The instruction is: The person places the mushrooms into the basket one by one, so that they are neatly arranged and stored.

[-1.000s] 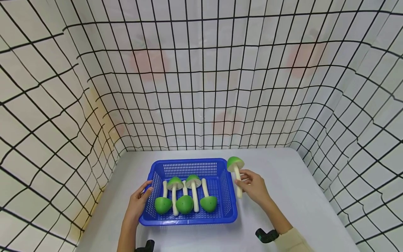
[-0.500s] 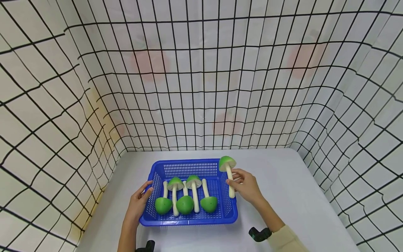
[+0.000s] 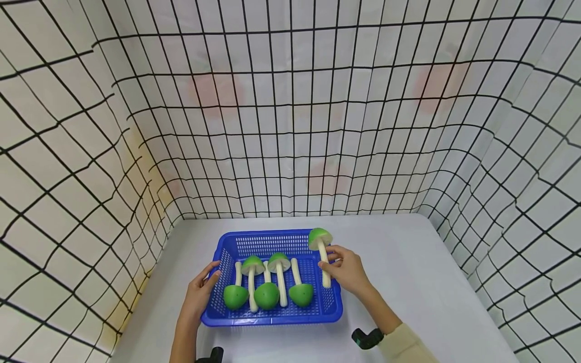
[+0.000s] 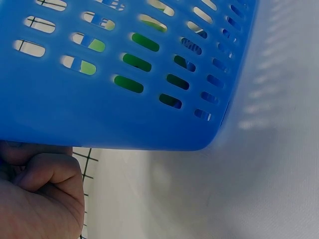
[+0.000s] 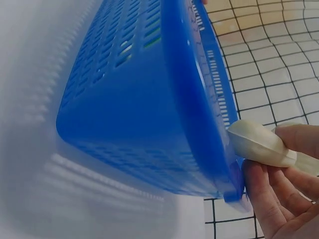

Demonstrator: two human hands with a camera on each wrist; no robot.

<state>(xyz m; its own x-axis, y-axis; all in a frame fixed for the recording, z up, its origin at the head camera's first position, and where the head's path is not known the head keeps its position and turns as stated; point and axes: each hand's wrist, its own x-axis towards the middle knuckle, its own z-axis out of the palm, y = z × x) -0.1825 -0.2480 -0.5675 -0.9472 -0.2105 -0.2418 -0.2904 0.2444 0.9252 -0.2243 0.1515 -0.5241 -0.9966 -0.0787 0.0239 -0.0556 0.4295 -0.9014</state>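
My right hand [image 3: 348,272] pinches the pale stem of a toy mushroom with a green cap [image 3: 320,238], over the right end of a blue plastic basket [image 3: 272,320]. In the right wrist view, thumb and fingers hold the thick stem [image 5: 259,144] beside the basket rim. At the basket's left side, my left hand [image 3: 199,287] grips the rim; the left wrist view shows curled fingers [image 4: 55,174] just under its edge. Several more mushrooms [image 3: 267,295] lie in a row inside, caps alternating between near and far.
The basket stands on a white table [image 3: 390,242]. White walls with black grid netting [image 3: 290,126] enclose the back and both sides. A black wrist device [image 3: 367,338] is on the right forearm, and another [image 3: 212,355] on the left.
My right hand has moved left with the mushroom, from beside the basket's right edge to above its right end. The left hand and the basket have hardly moved.
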